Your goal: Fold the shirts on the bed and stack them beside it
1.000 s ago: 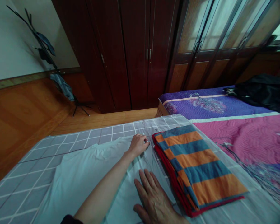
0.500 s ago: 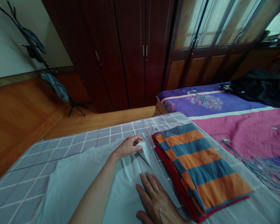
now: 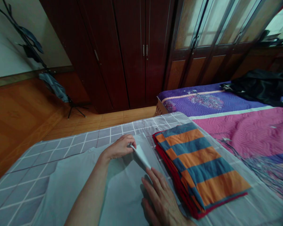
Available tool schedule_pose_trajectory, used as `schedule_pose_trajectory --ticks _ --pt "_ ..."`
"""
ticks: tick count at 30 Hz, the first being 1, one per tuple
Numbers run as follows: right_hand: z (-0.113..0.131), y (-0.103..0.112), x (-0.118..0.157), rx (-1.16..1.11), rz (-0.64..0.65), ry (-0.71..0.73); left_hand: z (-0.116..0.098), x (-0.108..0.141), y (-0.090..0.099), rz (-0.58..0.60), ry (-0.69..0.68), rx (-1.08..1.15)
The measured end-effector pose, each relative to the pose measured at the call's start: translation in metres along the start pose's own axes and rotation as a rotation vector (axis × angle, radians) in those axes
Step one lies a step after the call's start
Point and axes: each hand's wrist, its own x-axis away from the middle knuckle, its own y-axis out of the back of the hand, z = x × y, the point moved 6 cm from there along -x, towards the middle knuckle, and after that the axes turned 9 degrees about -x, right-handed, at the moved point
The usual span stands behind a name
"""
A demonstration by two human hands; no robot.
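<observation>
A pale garment (image 3: 73, 182) lies spread on a checked grey cover (image 3: 33, 175), beneath both hands and running off the near edge of the view, so its full length cannot be told. Along its right-hand part a raised fold (image 3: 141, 156) stands up from the cloth, and its long axis slants from the far left toward the near right, linking one hand to the other.

The left hand (image 3: 121, 147) is at the far end of that fold, closed in a pinch on the cloth, with its forearm crossing over the garment. The right hand (image 3: 163, 201) is closer to the viewer, open with its fingers extended — the foremost fingertips are at the fold's near end, though whether they press on it or only brush it cannot be told. The left hand is thus the one with the firm hold.

Just right of the garment is a folded orange-and-blue striped cloth (image 3: 202, 157) on top of a red cloth (image 3: 178, 188), near the right hand. Beyond them lies a purple and pink quilt (image 3: 245, 131), with a black heap of fabric (image 3: 259, 88) on it.
</observation>
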Motion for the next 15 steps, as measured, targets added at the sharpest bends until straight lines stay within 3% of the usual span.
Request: schedule_pose_trajectory --ticks 3,8,11,15 --pt "-0.005 0.006 -0.001 0.055 -0.073 -0.095 -0.002 0.002 0.002 -0.011 -0.016 0.218" --pt "-0.012 0.002 0.003 0.129 -0.033 -0.216 0.003 0.000 -0.010 0.045 0.056 0.533" --pt "-0.015 0.003 0.003 0.104 -0.055 -0.252 0.009 -0.008 -0.014 -0.081 0.126 0.482" --pt "-0.019 0.006 0.003 0.090 -0.055 -0.295 0.005 -0.023 -0.019 -0.243 0.108 0.231"
